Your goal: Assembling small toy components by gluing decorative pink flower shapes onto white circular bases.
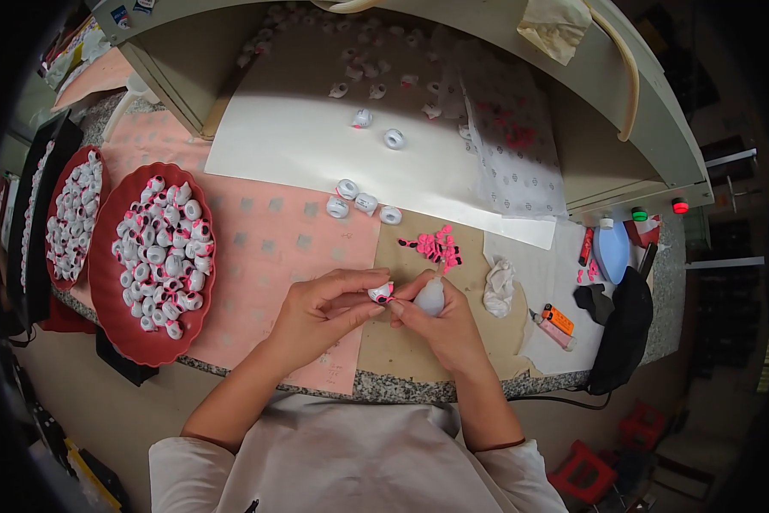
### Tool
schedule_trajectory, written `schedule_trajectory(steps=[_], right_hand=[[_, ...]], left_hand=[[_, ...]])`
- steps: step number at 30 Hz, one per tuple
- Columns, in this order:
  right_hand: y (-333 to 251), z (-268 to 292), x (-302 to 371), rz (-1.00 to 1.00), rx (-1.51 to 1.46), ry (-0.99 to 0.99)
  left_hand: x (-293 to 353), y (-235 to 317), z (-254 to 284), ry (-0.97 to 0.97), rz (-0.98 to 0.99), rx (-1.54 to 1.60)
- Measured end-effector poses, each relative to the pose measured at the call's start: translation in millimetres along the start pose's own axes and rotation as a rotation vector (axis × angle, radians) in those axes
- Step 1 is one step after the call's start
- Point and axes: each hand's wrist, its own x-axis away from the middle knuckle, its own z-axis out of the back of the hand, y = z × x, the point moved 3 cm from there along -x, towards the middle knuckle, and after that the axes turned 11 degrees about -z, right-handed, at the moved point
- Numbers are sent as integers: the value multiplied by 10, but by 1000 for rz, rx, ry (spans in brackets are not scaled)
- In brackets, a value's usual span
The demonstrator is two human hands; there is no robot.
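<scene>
My left hand [323,309] pinches a small white rounded figure [379,292] with pink and black parts, in front of my chest. Close against it, my right hand [446,329] is closed around a small translucent squeeze bottle [430,297]. Its thumb and forefinger meet at the figure's pink edge; whether they pinch a separate pink piece there is too small to tell. Just beyond the hands lies a pile of small pink and black pieces [438,248] on brown paper [401,346]. Several white rounded pieces [365,203] sit farther back to the left.
A red scalloped tray [100,299] of finished-looking figures stands at left, beside another red tray [105,184]. A grey hood [166,73] arches over white sheeting. At right lie a crumpled tissue [499,286], an orange lighter [559,319], a blue dish [611,252] and black cloth [622,333].
</scene>
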Motion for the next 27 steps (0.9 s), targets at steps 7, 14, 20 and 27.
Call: schedule_trajectory(steps=[7, 14, 20, 27], right_hand=[[-57, 51, 31, 193, 67, 30], [-64, 105, -16, 173, 23, 3], [-60, 142, -33, 204, 19, -4], [-111, 169, -55, 212, 17, 12]], left_hand=[[-93, -152, -39, -7, 27, 269], [-172, -136, -141, 28, 9, 214], [-185, -192, -152, 16, 55, 287], [-258, -178, -166, 1, 43, 288]])
